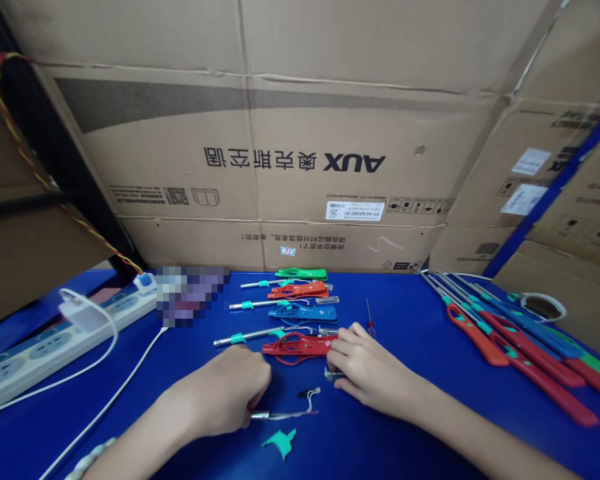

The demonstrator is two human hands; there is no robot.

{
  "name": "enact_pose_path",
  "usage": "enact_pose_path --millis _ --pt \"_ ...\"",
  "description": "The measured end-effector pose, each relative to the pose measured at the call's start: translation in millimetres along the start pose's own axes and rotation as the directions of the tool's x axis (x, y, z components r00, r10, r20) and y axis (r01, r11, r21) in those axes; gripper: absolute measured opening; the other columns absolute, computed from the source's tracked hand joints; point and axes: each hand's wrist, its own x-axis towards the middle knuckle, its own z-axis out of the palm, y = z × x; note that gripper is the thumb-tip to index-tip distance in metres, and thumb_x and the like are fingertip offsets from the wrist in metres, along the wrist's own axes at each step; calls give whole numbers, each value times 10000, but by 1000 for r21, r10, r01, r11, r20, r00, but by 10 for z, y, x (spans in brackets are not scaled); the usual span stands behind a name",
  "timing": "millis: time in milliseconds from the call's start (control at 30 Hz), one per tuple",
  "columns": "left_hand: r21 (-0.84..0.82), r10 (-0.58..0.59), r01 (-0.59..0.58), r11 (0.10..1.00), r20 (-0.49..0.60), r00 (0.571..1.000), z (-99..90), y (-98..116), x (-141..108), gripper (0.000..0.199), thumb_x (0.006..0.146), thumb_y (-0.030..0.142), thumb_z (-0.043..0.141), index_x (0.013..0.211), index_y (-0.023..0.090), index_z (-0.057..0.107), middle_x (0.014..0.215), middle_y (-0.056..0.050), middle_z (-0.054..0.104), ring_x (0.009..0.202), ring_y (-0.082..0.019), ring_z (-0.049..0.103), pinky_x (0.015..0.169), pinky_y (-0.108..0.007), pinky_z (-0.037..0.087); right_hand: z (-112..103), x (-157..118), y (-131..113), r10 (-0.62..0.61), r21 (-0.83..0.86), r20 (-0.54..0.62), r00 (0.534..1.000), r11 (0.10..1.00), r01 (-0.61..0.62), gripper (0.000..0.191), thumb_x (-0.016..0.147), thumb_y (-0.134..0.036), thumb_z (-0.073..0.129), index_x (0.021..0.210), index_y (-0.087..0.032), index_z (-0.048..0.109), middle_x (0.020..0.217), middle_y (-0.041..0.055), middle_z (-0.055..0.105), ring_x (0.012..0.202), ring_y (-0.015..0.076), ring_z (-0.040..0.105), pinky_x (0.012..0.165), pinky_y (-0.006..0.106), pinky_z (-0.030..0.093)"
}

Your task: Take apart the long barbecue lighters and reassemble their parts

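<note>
Two hands are working low over the blue desk [180,373]. The left hand [237,383] is making a narrow grip, curling around a silver tube [260,415], and thin wires [293,415] are poking out of the tube's right end. The right hand [357,363] is pinching a small metal part [331,375] in a narrow grip, and its end is peeking out on the left. This hand is also covering the right end of a red shell [300,347].

Between the hands, a little black piece [307,393] with white wires is lying on the desk. Below it, a green-blue clip [281,443] is resting alone.

Farther back, a blue shell [305,314], an orange shell [300,291] and a green shell [303,273] are lying in a row, and silver rods [250,336] are sitting among them. A screwdriver [371,325] is lying just behind the right hand. On the right, long bright lighters [540,377] are lying in a pile. On the left, a white power strip [50,345] is holding plugs. A big brown box [300,133] is standing behind everything.
</note>
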Motion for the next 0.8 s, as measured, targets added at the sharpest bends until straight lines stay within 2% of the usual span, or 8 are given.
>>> enact_pose_path --millis 167,267,367,667,800 --pt "68 7 -2 998 -70 998 49 17 73 160 682 37 603 657 187 654 695 -34 700 697 -245 666 606 -302 428 25 5 -28 -19 -19 -40 999 1000 18 74 868 -242 613 863 -180 573 894 55 638 879 216 522 798 349 338" --pt "123 -3 17 992 -116 993 34 22 131 187 723 7 561 696 169 651 731 -52 704 734 -250 680 738 -351 472 29 1 -55 -50 -12 -61 997 999 49 97 918 -227 528 839 -184 565 864 39 633 856 200 532 800 343 337" --pt "172 -20 43 984 -136 991 38 8 176 213 739 -21 540 753 157 657 790 -73 713 789 -256 689 866 -402 457 34 -2 -68 -63 -11 -81 995 998 62 115 930 -217 498 843 -184 565 856 33 635 839 193 540 799 340 336" --pt "249 -13 59 967 -181 983 156 -95 231 285 698 -77 474 714 152 643 748 -94 704 729 -277 689 742 -400 491 43 10 0 -29 -63 -61 998 998 26 140 911 -113 481 824 -161 579 843 49 654 825 190 569 745 325 312" --pt "248 -27 75 966 -191 981 152 -109 232 275 704 -68 490 725 151 654 758 -94 706 738 -281 687 759 -414 477 59 3 13 -32 -84 -45 998 996 28 139 900 -87 485 829 -157 583 847 52 657 831 191 571 743 325 304"
